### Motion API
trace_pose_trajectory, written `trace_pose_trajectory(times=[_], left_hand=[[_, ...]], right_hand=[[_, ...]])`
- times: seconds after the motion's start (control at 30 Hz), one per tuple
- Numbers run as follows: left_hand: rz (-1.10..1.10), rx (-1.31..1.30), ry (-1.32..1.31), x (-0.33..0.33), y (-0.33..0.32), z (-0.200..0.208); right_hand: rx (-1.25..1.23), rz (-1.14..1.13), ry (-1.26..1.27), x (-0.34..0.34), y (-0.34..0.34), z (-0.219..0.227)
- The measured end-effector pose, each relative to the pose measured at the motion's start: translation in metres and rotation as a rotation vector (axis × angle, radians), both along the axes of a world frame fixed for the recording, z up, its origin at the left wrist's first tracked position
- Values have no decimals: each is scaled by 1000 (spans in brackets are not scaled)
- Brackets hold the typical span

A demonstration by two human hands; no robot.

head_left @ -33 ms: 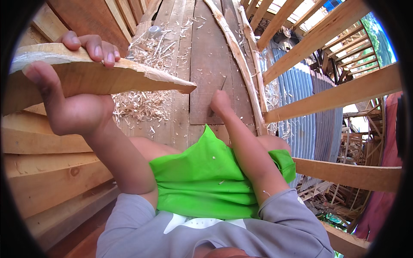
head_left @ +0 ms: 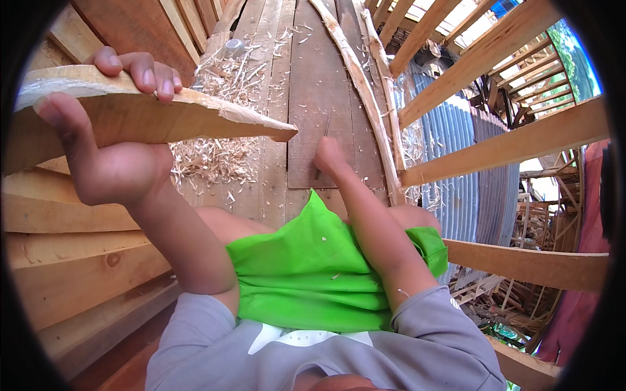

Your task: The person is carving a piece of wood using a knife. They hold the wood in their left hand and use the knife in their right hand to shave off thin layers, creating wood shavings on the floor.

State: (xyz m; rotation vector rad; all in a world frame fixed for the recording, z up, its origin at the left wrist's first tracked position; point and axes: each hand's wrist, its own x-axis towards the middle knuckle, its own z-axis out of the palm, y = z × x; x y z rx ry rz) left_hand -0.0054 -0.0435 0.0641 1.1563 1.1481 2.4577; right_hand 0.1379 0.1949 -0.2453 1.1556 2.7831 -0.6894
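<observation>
From where I stand, I see the person's left hand (head_left: 120,171) gripping a pale tan wooden piece with a rough-hewn, tapering end (head_left: 202,120), thumb against the near face and fingers curled over the upper edge, so the grasp is closed with the wood between. The wooden piece is raised at the person's left, its narrow tip pointing right and its other end running out to the edge of sight. The right hand (head_left: 330,155) is closed in a fist round a thin, dark, blade-like tool (head_left: 328,123); its slim end pokes out ahead of the knuckles and a short dark bit shows behind, though the fingers themselves are mostly hidden from me. That fist is over a flat, dark brown wooden board (head_left: 316,78); whether it touches, I can't tell. Curly, cream-coloured wood shavings (head_left: 218,159) lie heaped beneath the wooden piece, with a small, clear, cup-like container (head_left: 233,47) among them farther off. A long, pale, uneven wooden strip (head_left: 355,65) runs along the right side, and bright green cloth shorts (head_left: 313,267) cover the person's lap.
</observation>
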Motion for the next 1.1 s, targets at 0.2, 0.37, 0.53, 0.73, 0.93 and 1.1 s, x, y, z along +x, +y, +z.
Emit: trace_pose_trajectory(times=[0.2, 0.37, 0.53, 0.73, 0.93, 1.1], left_hand=[[21, -2, 9, 3, -4, 2], [18, 3, 5, 5, -1, 3], [-6, 6, 9, 3, 1, 0], [74, -21, 26, 3, -1, 1], [35, -10, 32, 1, 0, -1], [21, 5, 23, 0, 0, -3]], right_hand=[[-220, 4, 384, -18, -19, 19], [33, -236, 160, -5, 9, 1], [-115, 104, 244, -17, -6, 7], [-22, -226, 550, -29, -7, 18], [-116, -255, 376, -15, 8, 3], [-349, 196, 297, -32, -9, -1]])
